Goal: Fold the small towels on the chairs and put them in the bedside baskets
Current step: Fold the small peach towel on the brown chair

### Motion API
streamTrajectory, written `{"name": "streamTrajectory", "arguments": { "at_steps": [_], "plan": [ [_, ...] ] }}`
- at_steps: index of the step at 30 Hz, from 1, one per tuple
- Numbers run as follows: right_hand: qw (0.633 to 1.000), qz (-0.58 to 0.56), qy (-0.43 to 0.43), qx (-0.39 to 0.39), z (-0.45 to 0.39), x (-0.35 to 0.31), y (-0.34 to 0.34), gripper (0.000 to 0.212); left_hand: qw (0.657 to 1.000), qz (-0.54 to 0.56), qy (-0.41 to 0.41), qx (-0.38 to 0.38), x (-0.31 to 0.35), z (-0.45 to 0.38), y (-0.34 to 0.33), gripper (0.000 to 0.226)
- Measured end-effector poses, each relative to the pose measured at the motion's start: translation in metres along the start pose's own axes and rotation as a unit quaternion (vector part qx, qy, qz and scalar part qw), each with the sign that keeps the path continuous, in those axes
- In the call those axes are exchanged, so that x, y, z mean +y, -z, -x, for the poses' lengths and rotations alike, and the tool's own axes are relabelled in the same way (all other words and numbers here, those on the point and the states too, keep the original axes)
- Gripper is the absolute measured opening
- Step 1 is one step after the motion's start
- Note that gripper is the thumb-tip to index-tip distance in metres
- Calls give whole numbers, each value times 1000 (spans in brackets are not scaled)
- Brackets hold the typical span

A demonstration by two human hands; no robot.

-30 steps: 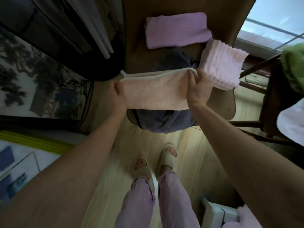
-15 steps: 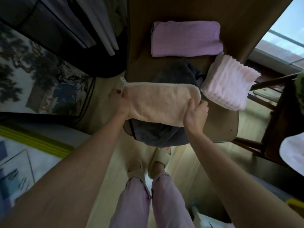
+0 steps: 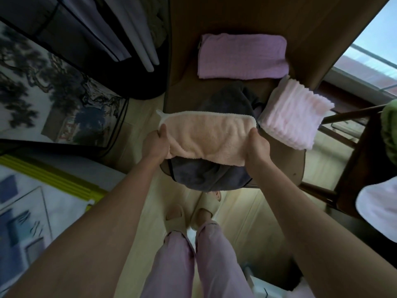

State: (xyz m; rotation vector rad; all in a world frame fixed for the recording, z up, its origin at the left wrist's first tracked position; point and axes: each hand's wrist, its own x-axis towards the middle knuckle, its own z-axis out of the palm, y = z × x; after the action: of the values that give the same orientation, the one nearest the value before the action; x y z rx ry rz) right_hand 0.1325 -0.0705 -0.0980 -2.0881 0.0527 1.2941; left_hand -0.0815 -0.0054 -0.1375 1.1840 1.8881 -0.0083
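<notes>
Centre of frame: peach towel (image 3: 206,136), folded into a flat band with a white edge along the top, held by both ends over a wooden chair (image 3: 285,175). Left hand (image 3: 155,144) grasps the left end, thumb on top, fingers hidden under the cloth. Right hand (image 3: 256,147) grasps the right end the same way. Directly beneath the peach towel, a dark grey towel (image 3: 204,177) lies rumpled on the chair seat and hangs over its near edge, covering much of the seat. Upper centre: a purple towel (image 3: 242,57), folded, lying flat at the far part of the chair. Right of centre: a pale pink ribbed towel (image 3: 294,117), folded, on the seat's right side, just beside the peach towel's right end. Far right edge: a second chair (image 3: 354,160) of dark wood carrying a green cloth (image 3: 390,130) and a white cloth (image 3: 380,211), both cut off by the frame. Bottom centre: legs in lilac trousers (image 3: 193,265) and beige slippers (image 3: 204,209) on a light wood floor (image 3: 257,211). Upper left: hanging grey curtain (image 3: 137,39).
</notes>
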Motion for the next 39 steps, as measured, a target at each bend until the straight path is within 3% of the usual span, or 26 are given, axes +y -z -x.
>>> {"name": "streamTrajectory", "arguments": {
  "at_steps": [3, 7, 10, 13, 17, 19, 22, 23, 26, 29, 31, 33, 39],
  "plan": [
    [990, 76, 118, 2, 0, 4, 5, 29, 998, 42, -39, 12, -1, 3, 3, 47],
    [950, 177, 257, 0, 6, 6, 12, 23, 993, 82, -83, 25, 1, 11, 6, 31],
    [930, 203, 306, 3, 9, -4, 16, 18, 986, 102, -129, 35, 14, 16, 9, 19],
    [921, 191, 338, 17, 3, -24, 26, 13, 978, 93, -179, 54, 32, 20, 12, 23],
    [888, 250, 376, 88, -14, -46, 35, 35, 973, 38, -211, 80, 44, 12, 5, 36],
    [851, 301, 416, 106, -23, -47, 31, 42, 977, 28, -195, 76, 43, 6, -3, 38],
    [740, 431, 505, 106, -25, -34, 6, 52, 984, 24, -154, 82, 34, 4, -13, 38],
    [719, 451, 523, 79, -26, -28, -4, 52, 986, 30, -141, 81, 30, 4, -15, 33],
    [711, 483, 510, -12, -31, -2, -27, 56, 990, 78, -82, 83, 21, 2, -20, 20],
    [710, 502, 492, -28, -43, 18, -36, 55, 986, 153, -18, 65, 24, -6, -26, 26],
    [709, 504, 492, -40, -48, 27, -39, 57, 982, 184, -6, 46, 27, -11, -28, 42],
    [710, 507, 487, -48, -50, 32, -40, 61, 983, 177, -21, 41, 27, -16, -28, 55],
    [702, 530, 474, -46, -54, 36, -49, 70, 976, 132, -143, 98, 12, -28, -11, 38]
  ]
}}
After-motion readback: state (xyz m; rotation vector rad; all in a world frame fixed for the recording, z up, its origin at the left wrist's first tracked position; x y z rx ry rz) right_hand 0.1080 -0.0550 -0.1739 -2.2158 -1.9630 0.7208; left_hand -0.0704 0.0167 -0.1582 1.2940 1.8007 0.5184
